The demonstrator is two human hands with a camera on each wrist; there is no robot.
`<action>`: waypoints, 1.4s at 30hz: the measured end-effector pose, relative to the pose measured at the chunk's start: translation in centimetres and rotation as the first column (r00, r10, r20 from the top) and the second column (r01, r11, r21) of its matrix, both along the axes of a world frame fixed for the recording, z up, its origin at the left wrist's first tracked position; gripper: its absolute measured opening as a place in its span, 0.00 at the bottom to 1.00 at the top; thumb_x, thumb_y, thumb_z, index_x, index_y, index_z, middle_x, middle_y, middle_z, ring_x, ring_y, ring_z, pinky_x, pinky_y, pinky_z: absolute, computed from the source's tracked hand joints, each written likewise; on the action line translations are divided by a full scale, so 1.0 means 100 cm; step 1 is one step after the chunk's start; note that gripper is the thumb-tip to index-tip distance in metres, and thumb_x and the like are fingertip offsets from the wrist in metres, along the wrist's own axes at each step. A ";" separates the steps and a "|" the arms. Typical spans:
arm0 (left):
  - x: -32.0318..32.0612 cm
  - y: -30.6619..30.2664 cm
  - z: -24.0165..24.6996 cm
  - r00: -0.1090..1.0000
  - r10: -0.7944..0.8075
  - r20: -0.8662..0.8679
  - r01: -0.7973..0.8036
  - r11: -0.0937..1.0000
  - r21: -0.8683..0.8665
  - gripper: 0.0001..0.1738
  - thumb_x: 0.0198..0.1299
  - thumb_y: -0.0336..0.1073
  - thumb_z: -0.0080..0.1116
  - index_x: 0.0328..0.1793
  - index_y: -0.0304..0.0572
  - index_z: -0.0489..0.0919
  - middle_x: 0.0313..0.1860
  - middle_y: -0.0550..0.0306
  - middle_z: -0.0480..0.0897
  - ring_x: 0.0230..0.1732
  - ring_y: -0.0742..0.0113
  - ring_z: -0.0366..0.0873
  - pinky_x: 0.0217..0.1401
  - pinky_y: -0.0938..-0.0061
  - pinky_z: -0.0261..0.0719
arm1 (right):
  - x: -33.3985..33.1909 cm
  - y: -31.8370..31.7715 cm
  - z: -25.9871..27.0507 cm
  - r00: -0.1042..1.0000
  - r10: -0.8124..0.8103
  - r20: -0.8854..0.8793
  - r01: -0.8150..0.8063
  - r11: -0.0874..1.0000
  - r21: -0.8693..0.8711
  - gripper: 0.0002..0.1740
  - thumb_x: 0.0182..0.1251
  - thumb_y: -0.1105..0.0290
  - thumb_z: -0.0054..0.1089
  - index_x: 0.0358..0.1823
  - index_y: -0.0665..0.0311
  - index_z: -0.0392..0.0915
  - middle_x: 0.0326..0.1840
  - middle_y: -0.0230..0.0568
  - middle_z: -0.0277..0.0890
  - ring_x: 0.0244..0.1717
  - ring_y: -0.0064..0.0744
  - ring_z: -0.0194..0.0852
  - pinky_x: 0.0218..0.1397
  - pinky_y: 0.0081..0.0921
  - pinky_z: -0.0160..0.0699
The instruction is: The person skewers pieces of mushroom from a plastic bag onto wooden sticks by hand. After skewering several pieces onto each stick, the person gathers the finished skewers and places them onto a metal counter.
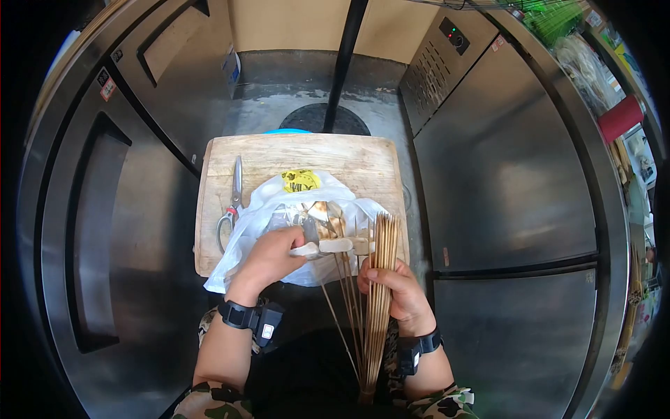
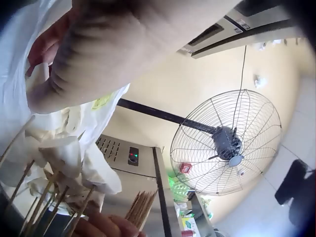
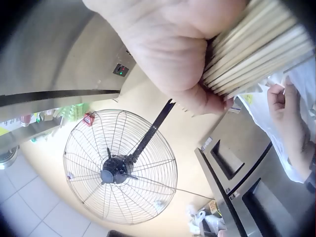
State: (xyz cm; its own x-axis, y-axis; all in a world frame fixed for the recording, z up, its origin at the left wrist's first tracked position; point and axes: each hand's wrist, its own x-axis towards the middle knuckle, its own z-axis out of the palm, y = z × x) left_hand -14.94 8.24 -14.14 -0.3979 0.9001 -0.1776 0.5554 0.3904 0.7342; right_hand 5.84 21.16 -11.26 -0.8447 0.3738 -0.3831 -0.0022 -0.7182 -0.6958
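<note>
Pale pieces on thin sticks, a thick bundle in the right hand

Nearest me, looking down through the head view: the lower ends of the bundle of sticks [image 1: 377,307] gather between the forearms, close to the body. Loose skewers [image 1: 336,316] fan out beside it on the left, their lower ends converging with it.

Right hand [image 1: 403,293]: fingers curled round the bundle, thumb laid across its front. The sticks stand steeply, tops pointing away from me. Black strapped unit on each wrist; camouflage sleeves above.

Left hand [image 1: 269,258]: thumb and fingers pinching a pale piece [image 1: 305,249] at the upper end of a skewer. More pale blocks [image 1: 335,245] sit in a row just right of it, on stick ends, over the near part of the bag. I cannot tell what the food is.

White plastic bag [image 1: 262,202]: spread open and crumpled on the board, yellow print on its far side, brown-and-pale pieces showing inside. Scissors [image 1: 237,187] lie left of it, blades away from me, red at the handles.

Wooden board [image 1: 349,150] under both, a bit of blue showing past its far edge. Steel cabinets flank it, left [image 1: 164,230] and right [image 1: 502,181]; the right one carries a lit control panel [image 1: 454,35].

Farther off, a black pole [image 1: 342,66] rises from a round base on the floor. Both wrist views catch its wire-caged fan [image 2: 227,143].
</note>
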 end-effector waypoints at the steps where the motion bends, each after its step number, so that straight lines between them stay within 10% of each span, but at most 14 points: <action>1: 0.001 0.001 -0.004 0.999 -0.003 0.032 0.002 0.999 0.053 0.12 0.46 0.33 0.65 0.31 0.40 0.72 0.31 0.47 0.79 0.37 0.46 0.77 0.37 0.60 0.72 | -0.001 -0.001 0.000 1.000 -0.001 0.007 0.001 1.000 0.000 0.04 0.58 0.74 0.60 0.34 0.64 0.76 0.26 0.32 0.74 0.28 0.23 0.71 0.34 0.19 0.69; 25: 0.043 0.005 -0.012 0.942 -0.028 -0.335 -0.055 0.970 -0.235 0.25 0.45 0.40 0.66 0.49 0.40 0.72 0.39 0.45 0.81 0.42 0.48 0.80 0.42 0.58 0.78 | -0.006 -0.004 0.005 0.997 -0.055 0.048 0.054 0.998 0.022 0.06 0.57 0.75 0.60 0.35 0.66 0.75 0.24 0.34 0.71 0.25 0.25 0.67 0.30 0.20 0.66; 32: 0.001 -0.011 -0.006 0.970 0.140 0.197 -0.132 0.990 -0.053 0.21 0.42 0.24 0.63 0.43 0.43 0.69 0.31 0.57 0.75 0.32 0.64 0.77 0.36 0.76 0.74 | -0.008 -0.005 0.000 0.997 -0.045 0.069 0.042 0.999 0.033 0.06 0.57 0.75 0.61 0.36 0.65 0.76 0.25 0.33 0.73 0.26 0.23 0.70 0.31 0.18 0.68; 36: -0.009 -0.007 0.008 0.597 0.119 0.793 -0.421 0.888 0.184 0.13 0.51 0.19 0.55 0.40 0.45 0.72 0.45 0.63 0.74 0.39 0.74 0.75 0.44 0.77 0.75 | -0.012 -0.010 -0.004 0.995 -0.035 0.099 0.026 0.996 0.090 0.06 0.59 0.75 0.61 0.39 0.62 0.78 0.31 0.25 0.75 0.30 0.14 0.70 0.35 0.15 0.69; 39: -0.014 -0.001 0.016 0.275 -0.011 0.961 -0.572 0.802 0.172 0.12 0.53 0.20 0.53 0.41 0.45 0.72 0.45 0.61 0.75 0.42 0.74 0.74 0.48 0.78 0.74 | -0.017 -0.014 -0.006 0.994 0.007 0.105 -0.023 0.989 0.147 0.06 0.60 0.75 0.61 0.39 0.62 0.77 0.31 0.25 0.75 0.30 0.14 0.69 0.34 0.14 0.68; 42: -0.012 0.010 0.006 0.183 -0.015 0.983 -0.563 0.818 0.117 0.10 0.55 0.22 0.52 0.42 0.45 0.74 0.41 0.61 0.76 0.42 0.75 0.73 0.49 0.79 0.73 | -0.025 -0.018 -0.007 0.994 0.005 0.112 -0.027 0.981 0.191 0.07 0.61 0.75 0.61 0.40 0.63 0.76 0.31 0.25 0.75 0.30 0.14 0.70 0.34 0.13 0.69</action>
